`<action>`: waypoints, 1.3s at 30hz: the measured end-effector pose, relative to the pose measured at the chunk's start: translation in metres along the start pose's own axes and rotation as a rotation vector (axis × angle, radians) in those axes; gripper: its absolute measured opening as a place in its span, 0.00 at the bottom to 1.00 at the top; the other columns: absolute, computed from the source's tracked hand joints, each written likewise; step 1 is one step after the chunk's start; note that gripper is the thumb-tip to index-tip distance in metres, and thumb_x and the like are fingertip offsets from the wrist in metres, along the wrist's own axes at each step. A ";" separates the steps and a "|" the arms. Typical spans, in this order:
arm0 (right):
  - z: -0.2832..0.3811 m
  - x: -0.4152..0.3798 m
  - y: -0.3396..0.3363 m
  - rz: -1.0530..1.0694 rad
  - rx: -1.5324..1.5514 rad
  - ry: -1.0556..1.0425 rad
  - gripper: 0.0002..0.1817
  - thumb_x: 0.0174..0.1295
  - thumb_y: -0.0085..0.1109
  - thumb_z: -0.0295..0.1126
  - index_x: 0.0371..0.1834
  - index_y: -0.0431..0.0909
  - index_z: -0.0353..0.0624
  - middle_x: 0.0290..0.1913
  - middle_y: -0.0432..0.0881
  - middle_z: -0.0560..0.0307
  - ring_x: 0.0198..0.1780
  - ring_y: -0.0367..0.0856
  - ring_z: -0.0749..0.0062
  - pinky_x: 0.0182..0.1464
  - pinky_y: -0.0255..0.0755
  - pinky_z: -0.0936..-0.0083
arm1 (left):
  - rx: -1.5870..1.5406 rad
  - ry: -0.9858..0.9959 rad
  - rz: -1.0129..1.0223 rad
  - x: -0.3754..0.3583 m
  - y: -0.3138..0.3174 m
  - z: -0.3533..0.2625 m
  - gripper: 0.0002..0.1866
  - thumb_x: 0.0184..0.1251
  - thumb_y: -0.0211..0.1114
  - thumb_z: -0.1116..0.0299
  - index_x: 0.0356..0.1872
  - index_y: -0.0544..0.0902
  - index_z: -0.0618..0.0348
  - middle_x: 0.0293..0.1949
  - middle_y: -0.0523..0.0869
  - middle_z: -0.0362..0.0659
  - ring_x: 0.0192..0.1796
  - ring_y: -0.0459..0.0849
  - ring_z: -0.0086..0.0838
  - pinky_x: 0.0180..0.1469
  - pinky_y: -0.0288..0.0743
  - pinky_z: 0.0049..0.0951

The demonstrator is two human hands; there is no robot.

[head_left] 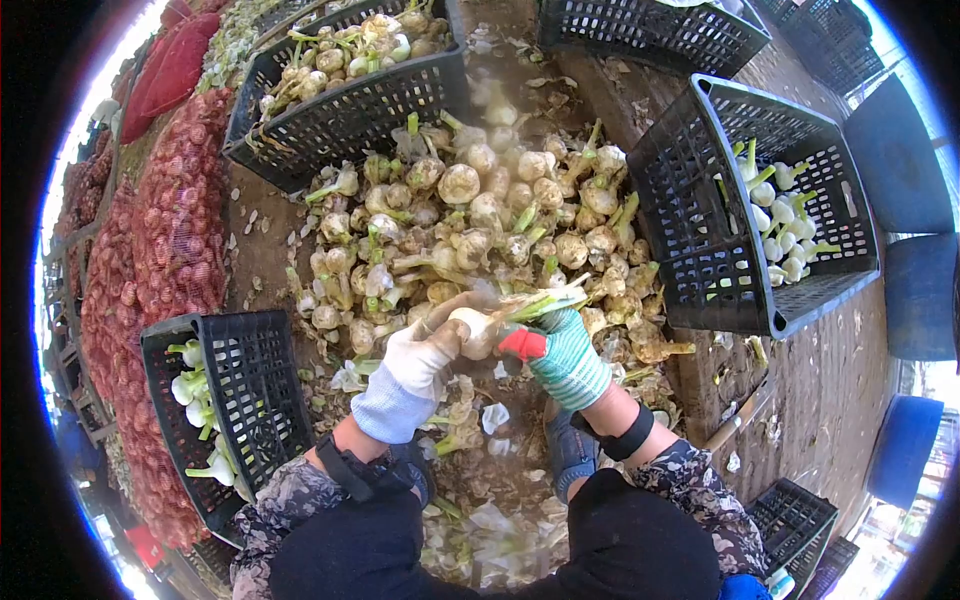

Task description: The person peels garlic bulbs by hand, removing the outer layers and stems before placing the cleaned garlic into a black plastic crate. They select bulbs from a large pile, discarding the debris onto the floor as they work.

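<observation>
Along the left side of my view I see red mesh sacks [182,235] packed with bulbs, with a plain red bundle [168,78] at the upper left. Down the right edge I make out three blue containers [922,295]. A wooden-handled tool [722,432] lies right of centre, and a black crate [792,522] sits at the lower right.

Brown, scuffed floor [825,375] — bright daylight [938,382] beyond on both sides.
</observation>
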State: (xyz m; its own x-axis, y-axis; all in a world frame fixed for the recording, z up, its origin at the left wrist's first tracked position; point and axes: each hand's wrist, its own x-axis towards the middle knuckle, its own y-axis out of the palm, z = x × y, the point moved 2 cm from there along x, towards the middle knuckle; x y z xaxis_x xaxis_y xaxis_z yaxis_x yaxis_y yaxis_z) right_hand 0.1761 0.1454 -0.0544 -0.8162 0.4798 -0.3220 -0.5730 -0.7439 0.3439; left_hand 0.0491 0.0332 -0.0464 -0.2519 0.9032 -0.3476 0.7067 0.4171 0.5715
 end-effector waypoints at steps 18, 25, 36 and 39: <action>0.000 0.005 0.003 0.063 -0.113 0.006 0.15 0.50 0.61 0.33 0.39 0.77 0.36 0.33 0.79 0.60 0.33 0.74 0.79 0.37 0.70 0.81 | 0.032 -0.027 -0.125 0.001 0.001 -0.001 0.24 0.66 0.53 0.58 0.56 0.67 0.65 0.43 0.79 0.45 0.39 0.81 0.30 0.37 0.80 0.30; -0.003 0.002 0.005 0.019 -0.090 -0.131 0.15 0.48 0.65 0.32 0.38 0.77 0.37 0.35 0.81 0.58 0.34 0.77 0.79 0.38 0.72 0.80 | -0.043 -0.116 -0.156 0.000 -0.003 0.001 0.27 0.67 0.48 0.52 0.54 0.69 0.67 0.43 0.80 0.44 0.41 0.80 0.27 0.41 0.77 0.26; -0.006 0.000 0.002 -0.072 -0.099 0.016 0.12 0.49 0.62 0.29 0.37 0.78 0.39 0.33 0.81 0.61 0.33 0.76 0.80 0.35 0.71 0.81 | 0.420 0.030 -0.107 0.000 0.011 -0.007 0.36 0.51 0.67 0.72 0.62 0.59 0.66 0.43 0.76 0.41 0.39 0.77 0.22 0.46 0.73 0.23; -0.016 0.003 0.004 -0.124 -0.104 -0.101 0.12 0.47 0.61 0.25 0.37 0.77 0.39 0.31 0.79 0.61 0.31 0.75 0.80 0.33 0.70 0.83 | 0.342 0.100 -0.105 -0.007 0.018 -0.008 0.36 0.50 0.66 0.76 0.62 0.60 0.67 0.47 0.75 0.44 0.41 0.78 0.24 0.45 0.73 0.24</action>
State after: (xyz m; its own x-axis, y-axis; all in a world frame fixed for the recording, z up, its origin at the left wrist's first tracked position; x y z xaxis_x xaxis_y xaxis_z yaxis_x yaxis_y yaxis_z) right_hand 0.1721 0.1365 -0.0679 -0.7458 0.6114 -0.2645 -0.6635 -0.7174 0.2124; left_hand 0.0580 0.0358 -0.0273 -0.3864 0.8697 -0.3071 0.8493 0.4653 0.2493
